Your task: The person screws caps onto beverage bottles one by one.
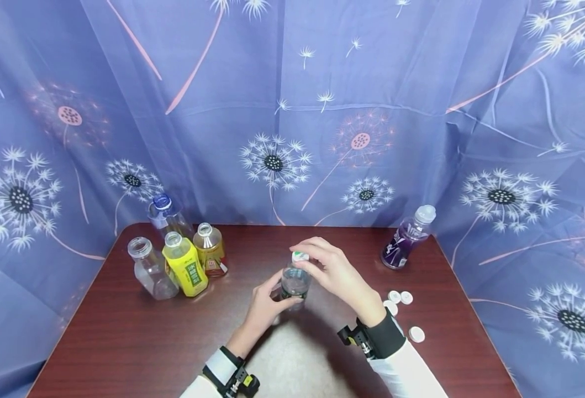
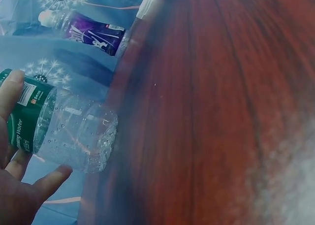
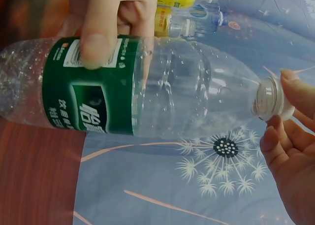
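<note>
A blue dandelion-print curtain filled the upper head view, above a dark red-brown table. Near the center, the left hand was wrapped round the labelled middle of a clear bottle; above it, the right hand pinched the bottle's white cap between thumb and fingers. A purple bottle stood at right, four bottles clustered at left, and small white caps lay lower right, one partly behind the right wrist. The left wrist view cut off the held bottle's top, the right wrist view its base; whether that base touched the table could not be told.
</note>
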Tool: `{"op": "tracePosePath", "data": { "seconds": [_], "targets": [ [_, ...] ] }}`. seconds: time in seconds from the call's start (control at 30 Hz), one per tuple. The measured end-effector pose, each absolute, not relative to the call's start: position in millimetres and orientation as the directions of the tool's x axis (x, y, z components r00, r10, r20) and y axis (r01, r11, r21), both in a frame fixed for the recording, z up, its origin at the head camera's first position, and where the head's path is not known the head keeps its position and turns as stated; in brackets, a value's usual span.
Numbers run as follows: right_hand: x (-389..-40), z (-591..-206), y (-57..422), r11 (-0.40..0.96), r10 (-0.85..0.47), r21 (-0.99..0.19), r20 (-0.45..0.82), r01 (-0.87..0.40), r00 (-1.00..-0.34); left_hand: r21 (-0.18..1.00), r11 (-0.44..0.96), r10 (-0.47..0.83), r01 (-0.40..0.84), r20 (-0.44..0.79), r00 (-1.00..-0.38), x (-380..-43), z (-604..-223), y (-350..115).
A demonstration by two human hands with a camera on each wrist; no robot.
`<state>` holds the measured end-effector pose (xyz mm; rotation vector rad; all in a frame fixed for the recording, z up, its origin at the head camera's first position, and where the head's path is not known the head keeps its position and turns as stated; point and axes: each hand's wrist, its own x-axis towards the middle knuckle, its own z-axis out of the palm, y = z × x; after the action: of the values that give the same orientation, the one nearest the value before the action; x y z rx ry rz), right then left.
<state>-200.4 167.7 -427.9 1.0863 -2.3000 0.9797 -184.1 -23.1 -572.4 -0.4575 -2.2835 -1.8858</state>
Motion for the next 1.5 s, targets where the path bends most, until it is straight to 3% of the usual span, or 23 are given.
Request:
{"op": "tracePosePath", "data": {
  "seconds": [1.5],
  "targets": [
    [-196.2, -433.5, 166.8, 0.440, -0.434, -0.540, 0.572, -0.717, -0.696, 0.921, 0.160, 0.159, 0.356, 0.332, -0.930, -186.1, -572.5, -24.1]
  ]
}}
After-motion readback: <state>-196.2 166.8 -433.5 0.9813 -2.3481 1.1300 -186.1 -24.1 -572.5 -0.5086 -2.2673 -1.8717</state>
